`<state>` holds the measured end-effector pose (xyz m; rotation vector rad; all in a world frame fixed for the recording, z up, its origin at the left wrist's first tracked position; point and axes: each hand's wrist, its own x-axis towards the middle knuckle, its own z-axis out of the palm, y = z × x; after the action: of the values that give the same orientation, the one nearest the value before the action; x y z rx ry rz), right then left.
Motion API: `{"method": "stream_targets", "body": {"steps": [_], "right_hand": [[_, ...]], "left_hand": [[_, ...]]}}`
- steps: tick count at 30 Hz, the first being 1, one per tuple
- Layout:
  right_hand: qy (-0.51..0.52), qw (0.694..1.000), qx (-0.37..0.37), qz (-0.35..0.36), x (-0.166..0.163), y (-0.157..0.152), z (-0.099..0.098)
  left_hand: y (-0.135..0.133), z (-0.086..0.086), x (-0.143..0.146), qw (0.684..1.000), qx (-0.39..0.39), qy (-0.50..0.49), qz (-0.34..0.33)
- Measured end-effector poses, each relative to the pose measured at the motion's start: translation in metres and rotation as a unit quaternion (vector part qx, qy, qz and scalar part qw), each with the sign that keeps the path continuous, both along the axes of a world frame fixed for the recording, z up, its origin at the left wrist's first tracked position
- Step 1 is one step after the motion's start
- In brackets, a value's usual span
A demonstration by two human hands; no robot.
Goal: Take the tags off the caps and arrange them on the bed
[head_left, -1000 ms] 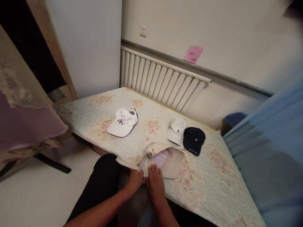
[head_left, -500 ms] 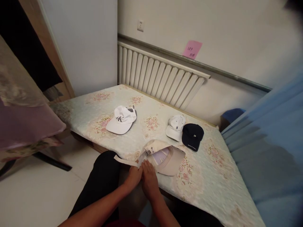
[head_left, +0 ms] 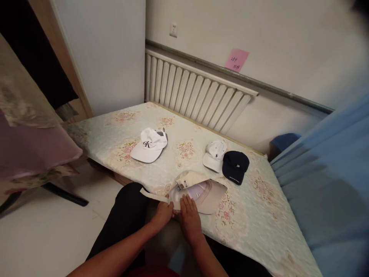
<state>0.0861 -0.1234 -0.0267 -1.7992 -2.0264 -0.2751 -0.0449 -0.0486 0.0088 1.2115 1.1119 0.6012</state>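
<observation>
A beige cap lies with its inside facing up at the near edge of the bed, its brim pointing right. Its long loose strap sticks out to the left, and a metal buckle shows on the far side of the back opening. With closed fingers, my left hand pinches the cap's near left edge where the strap begins. My right hand holds the near side of the cap, fingers stretched over the rim onto the inner lining, thumb mostly hidden.
A white cap with black letters sits at left on the flowered bed cover. Beyond the beige cap, a smaller white cap touches a dark navy cap. A radiator runs behind; a blue curtain hangs at right.
My right hand has slid rightward along the cap's near edge, away from my left hand, and its fingers reach farther inside. My left hand keeps its place by the strap.
</observation>
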Motion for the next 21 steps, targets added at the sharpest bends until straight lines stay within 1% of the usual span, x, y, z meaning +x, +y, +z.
{"method": "stream_targets", "body": {"steps": [4, 6, 11, 15, 18, 21], "right_hand": [[0.008, 1.000, -0.015, -0.001, 0.013, -0.008, 0.006], [0.010, 1.000, -0.020, -0.005, 0.015, -0.010, 0.008], [0.016, 0.999, -0.033, -0.029, 0.005, -0.006, 0.008], [0.011, 0.999, -0.029, -0.016, 0.001, -0.002, 0.008], [-0.002, 1.000, -0.017, -0.019, 0.011, -0.002, 0.008], [-0.010, 0.999, 0.001, -0.037, 0.027, -0.004, 0.009]], "left_hand": [[0.000, 0.001, 0.000, 1.000, -0.004, 0.000, 0.002], [0.001, 0.002, 0.000, 1.000, 0.006, 0.009, 0.003], [0.003, 0.004, 0.001, 1.000, 0.024, 0.016, 0.001], [0.006, 0.004, 0.001, 1.000, 0.026, 0.010, -0.001], [0.007, 0.006, 0.002, 1.000, 0.025, 0.009, 0.005], [0.009, 0.007, 0.003, 0.999, 0.015, 0.034, 0.006]]}}
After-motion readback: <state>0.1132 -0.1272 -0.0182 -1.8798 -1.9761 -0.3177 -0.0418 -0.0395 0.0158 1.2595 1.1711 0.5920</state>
